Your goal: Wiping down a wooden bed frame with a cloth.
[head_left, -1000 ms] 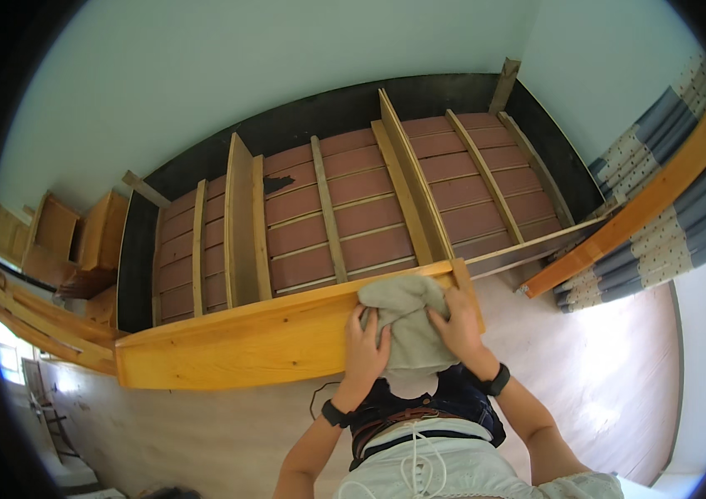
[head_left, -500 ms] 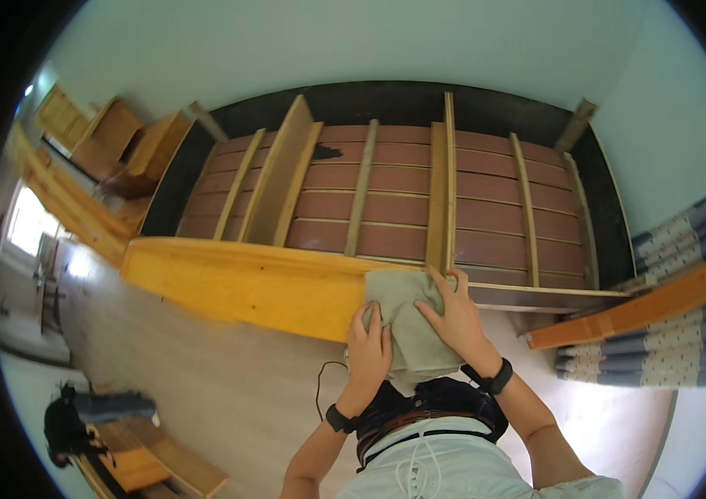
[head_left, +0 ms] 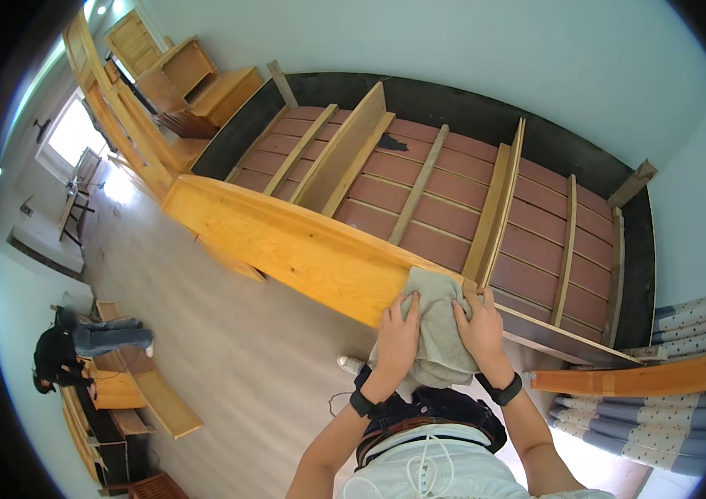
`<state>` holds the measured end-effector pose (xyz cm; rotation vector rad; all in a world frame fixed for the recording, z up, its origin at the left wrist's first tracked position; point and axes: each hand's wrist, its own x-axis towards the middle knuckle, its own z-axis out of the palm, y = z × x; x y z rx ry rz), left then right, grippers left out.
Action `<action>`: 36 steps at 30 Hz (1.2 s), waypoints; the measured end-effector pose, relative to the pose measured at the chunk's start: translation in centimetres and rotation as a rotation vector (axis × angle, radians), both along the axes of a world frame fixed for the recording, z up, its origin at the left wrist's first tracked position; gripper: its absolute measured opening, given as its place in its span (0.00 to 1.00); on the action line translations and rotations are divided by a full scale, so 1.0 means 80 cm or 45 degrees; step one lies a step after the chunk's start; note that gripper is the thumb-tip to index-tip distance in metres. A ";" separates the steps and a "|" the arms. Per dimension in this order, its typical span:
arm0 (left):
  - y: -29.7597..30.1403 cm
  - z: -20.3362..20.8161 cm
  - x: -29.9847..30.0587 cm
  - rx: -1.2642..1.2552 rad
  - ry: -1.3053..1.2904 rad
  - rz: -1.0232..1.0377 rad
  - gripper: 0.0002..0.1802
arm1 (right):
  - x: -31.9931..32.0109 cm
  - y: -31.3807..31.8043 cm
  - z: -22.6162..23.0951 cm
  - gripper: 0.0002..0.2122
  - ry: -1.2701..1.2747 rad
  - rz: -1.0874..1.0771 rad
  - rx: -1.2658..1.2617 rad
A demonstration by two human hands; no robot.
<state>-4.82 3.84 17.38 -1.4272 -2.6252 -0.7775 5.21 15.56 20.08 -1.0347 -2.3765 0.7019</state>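
At the far left, a bright window (head_left: 73, 137), washed out beyond detail. Below, a co-worker (head_left: 58, 358) in black top and jeans, bent over planks (head_left: 172, 403), with hands too small to make out well. Next, a broad stretch of open floor (head_left: 228, 349), with free room along the left. Above it, a long yellow board (head_left: 299, 245), slanting down to the right along the near edge of a black-walled bed frame (head_left: 457, 96); under the board, another wooden piece (head_left: 232, 259), mostly hidden. Then a pale shoe (head_left: 351, 364), partly covered by the left forearm.

Left hand (head_left: 399, 337) clamped on the left side of a grey cloth (head_left: 436, 320), with fingers bent. Cloth bunched between and under both hands, at the right end of the board, with the wood beneath covered. Right hand (head_left: 482, 333) clamped on the cloth's right side, with fingertips near the foot of an upright partition (head_left: 504, 208); contact there hard to tell.

Farther right, a curved orange plank (head_left: 644, 376), cut off by the rim, in front of a blue-and-cream curtain (head_left: 644, 428); tighter room here, with glare on the floor.
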 end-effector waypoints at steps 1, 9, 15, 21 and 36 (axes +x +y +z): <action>0.003 0.004 -0.002 -0.048 -0.023 -0.011 0.24 | -0.002 -0.003 0.005 0.12 -0.104 -0.020 0.014; 0.005 0.001 -0.022 -0.110 -0.174 -0.187 0.25 | -0.003 -0.038 0.022 0.14 -0.252 -0.076 0.060; 0.018 0.020 -0.036 -0.267 -0.171 -0.324 0.26 | -0.015 -0.057 0.020 0.13 -0.393 -0.179 0.141; 0.019 0.007 -0.043 -0.253 -0.290 -0.334 0.24 | -0.024 -0.067 0.022 0.13 -0.413 -0.241 0.189; -0.030 0.028 -0.106 -0.106 -0.218 -0.117 0.22 | -0.078 -0.090 0.007 0.20 -0.148 0.028 0.046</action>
